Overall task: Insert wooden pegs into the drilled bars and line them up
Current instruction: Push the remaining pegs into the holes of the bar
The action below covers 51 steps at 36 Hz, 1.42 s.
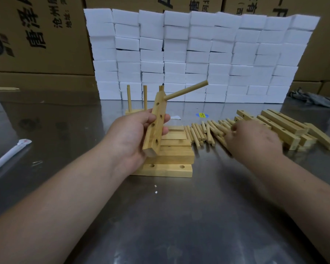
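Note:
My left hand (133,136) grips a drilled wooden bar (156,122), held nearly upright above the table. One peg (186,91) sticks out of its top hole, pointing up and to the right; several lower holes are empty. My right hand (253,139) lies over the loose pegs (202,131) scattered on the table, its fingertips among them; whether it pinches one is hidden. Below the held bar lie several flat bars in a row (171,153). Behind them a bar (131,111) stands with upright pegs (129,98).
A pile of drilled bars (282,126) lies at the right. A wall of white foam blocks (198,54) stands behind, with cardboard boxes (36,35) further back. A white wrapped stick (8,157) lies at the left on the steel table (179,216). A grey rag (311,99) lies far right.

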Tool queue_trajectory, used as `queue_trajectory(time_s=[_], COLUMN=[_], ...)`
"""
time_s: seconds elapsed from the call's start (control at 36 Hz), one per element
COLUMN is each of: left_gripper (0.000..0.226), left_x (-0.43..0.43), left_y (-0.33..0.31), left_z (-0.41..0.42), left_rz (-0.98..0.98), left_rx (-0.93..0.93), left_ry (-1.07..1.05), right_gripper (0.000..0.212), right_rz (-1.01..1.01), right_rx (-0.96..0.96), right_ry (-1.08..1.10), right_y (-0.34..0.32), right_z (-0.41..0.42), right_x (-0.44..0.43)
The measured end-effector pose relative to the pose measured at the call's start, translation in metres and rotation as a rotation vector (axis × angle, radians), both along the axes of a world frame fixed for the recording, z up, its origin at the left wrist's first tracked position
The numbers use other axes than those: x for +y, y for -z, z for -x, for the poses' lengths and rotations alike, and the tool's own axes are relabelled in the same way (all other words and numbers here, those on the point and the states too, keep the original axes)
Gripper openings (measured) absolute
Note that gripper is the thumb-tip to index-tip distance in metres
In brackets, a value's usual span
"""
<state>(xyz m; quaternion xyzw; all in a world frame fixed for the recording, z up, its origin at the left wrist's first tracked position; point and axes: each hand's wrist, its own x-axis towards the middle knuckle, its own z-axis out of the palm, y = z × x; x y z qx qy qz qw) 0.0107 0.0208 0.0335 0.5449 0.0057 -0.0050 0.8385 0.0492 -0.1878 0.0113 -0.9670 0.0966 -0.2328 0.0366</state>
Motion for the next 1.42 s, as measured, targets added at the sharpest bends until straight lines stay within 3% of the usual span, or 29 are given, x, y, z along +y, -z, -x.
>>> queue_trajectory(time_s=[0.14, 0.28, 0.39, 0.56, 0.89, 1.22, 1.42], left_gripper=[0.023, 0.026, 0.028, 0.027, 0.027, 0.022, 0.023], left_x=[0.000, 0.000, 0.001, -0.001, -0.004, -0.004, -0.004], left_y=[-0.002, -0.003, 0.000, 0.003, 0.006, 0.007, 0.007], left_z=[0.000, -0.001, -0.002, 0.000, 0.001, 0.002, 0.003], left_rz=[0.070, 0.075, -0.017, -0.066, -0.100, -0.104, -0.119], left_rx=[0.003, -0.054, -0.104, -0.125, -0.146, -0.146, -0.148], left_ry=[-0.043, -0.054, -0.066, -0.067, -0.028, -0.037, -0.065], right_gripper=[0.030, 0.021, 0.016, 0.016, 0.012, 0.024, 0.027], right_rz=[-0.286, -0.469, -0.548, -0.506, -0.492, -0.481, -0.464], right_rx=[-0.391, -0.556, -0.565, -0.554, -0.527, -0.527, -0.390], right_ry=[-0.211, -0.562, -0.724, -0.820, -0.749, -0.702, -0.748], right_y=[-0.010, -0.007, -0.006, -0.005, -0.002, -0.003, -0.001], right_z=[0.011, 0.031, 0.042, 0.048, 0.048, 0.047, 0.045], right_x=[-0.003, 0.013, 0.021, 0.028, 0.030, 0.032, 0.033])
